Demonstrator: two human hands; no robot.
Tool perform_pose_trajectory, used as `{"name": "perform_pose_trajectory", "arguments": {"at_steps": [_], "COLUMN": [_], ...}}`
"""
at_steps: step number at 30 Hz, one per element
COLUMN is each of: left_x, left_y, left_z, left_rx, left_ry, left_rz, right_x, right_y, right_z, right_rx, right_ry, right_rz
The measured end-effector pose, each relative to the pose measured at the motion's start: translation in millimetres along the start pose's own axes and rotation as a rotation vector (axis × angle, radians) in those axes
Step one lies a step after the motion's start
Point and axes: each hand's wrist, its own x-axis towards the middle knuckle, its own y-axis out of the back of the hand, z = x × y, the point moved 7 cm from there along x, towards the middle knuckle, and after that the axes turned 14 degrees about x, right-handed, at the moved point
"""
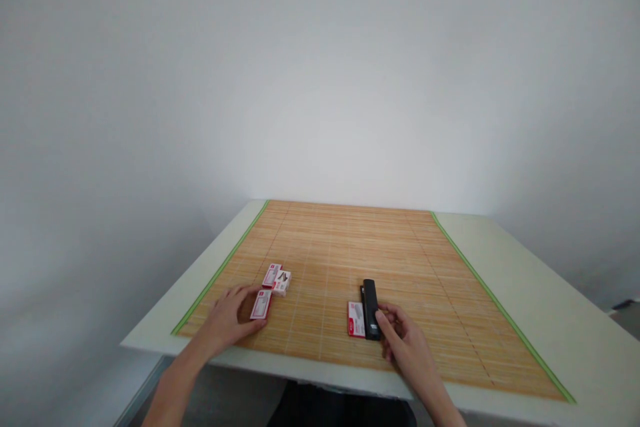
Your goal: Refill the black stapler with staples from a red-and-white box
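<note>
My left hand is curved around a small red-and-white staple box, thumb at its near edge and index finger at its far edge. Just beyond it, two more small red-and-white boxes, one flat box and one with a dark picture on top, lie close together. My right hand is at the right side of a black stapler, with the thumb and index finger against its near half and the other fingers curled. Touching the stapler's left side is a red-and-white card-like box.
A bamboo mat with green edging covers most of the white table. The table's far side meets a pale wall. My dark-clothed legs are below the near edge. A dark object shows at the far right.
</note>
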Motion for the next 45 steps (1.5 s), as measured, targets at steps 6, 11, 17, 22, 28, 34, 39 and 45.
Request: {"name": "perform_pose_trajectory", "arguments": {"at_steps": [6,11,17,22,28,34,39,45], "left_x": [3,20,31,29,28,26,53,69], "left_y": [-1.4,-18.1,-29.6,-29.1,-39.9,-19.7,10.5,-11.9], "left_z": [99,196,227,232,240,195,68,4], "left_rx": [-0.283,-0.361,-0.395,-0.387,-0.345,-0.397,-0.186,-0.055], "left_ry": [-0.091,-0.204,-0.260,-0.310,-0.330,-0.224,-0.040,-0.142], "left_rz": [-0.018,0.029,-0.038,-0.013,-0.018,0.049,0.215,-0.037], "right_x": [-1,-1,-2,-3,-4,-3,-4,-4], "right_y": [-7,-9,-12,-12,-14,-8,-9,-10], "right_z": [-1,-4,-10,-12,-6,0,-5,-3], "right_rx": [-0.041,-0.057,-0.044,-0.062,-0.021,0.046,0.057,0.022], "right_ry": [0.014,0.006,0.016,0.008,-0.010,-0.030,-0.018,-0.042], "right_rz": [-0.087,-0.123,-0.147,-0.138,-0.153,-0.125,-0.133,-0.135]}}
